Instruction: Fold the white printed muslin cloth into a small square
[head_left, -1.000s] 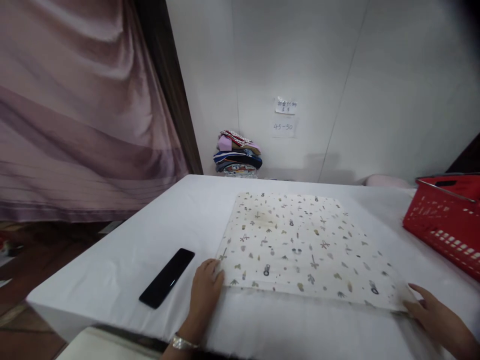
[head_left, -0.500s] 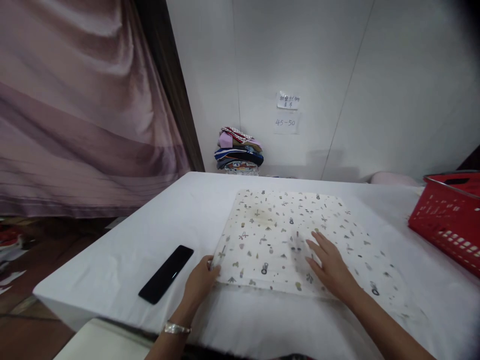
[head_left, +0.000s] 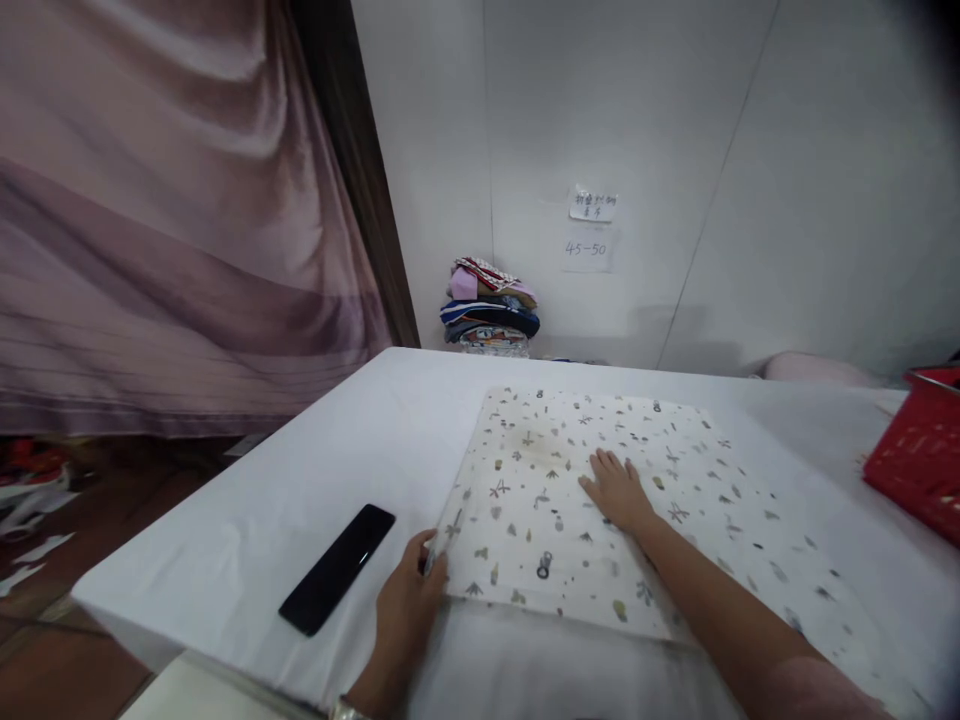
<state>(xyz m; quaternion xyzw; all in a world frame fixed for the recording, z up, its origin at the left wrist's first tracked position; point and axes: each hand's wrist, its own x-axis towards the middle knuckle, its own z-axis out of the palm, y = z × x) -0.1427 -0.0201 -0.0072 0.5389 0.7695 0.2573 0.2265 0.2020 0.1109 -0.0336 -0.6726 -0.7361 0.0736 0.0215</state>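
Observation:
A white cloth (head_left: 525, 540) printed with small grey and olive motifs lies spread flat on the white-covered table (head_left: 352, 440). At its near left corner, my left hand (head_left: 412, 590) is closed on the cloth's edge, thumb on top. My right hand (head_left: 616, 490) rests palm down near the middle of the cloth, fingers stretched out. A faint yellowish stain shows on the cloth's far left part. The cloth's right end runs under my right forearm toward the lower right.
A black phone (head_left: 337, 570) lies left of my left hand. Beyond the table's far edge is a stack of folded fabrics (head_left: 491, 310). A red plastic basket (head_left: 919, 455) stands at the right. Paper notes (head_left: 589, 250) hang on the wall, and a pink curtain (head_left: 165, 220) hangs at the left.
My right hand has moved away from me and slightly left over the cloth, and now lies flat. My left hand stays at the corner. The view has shifted a little.

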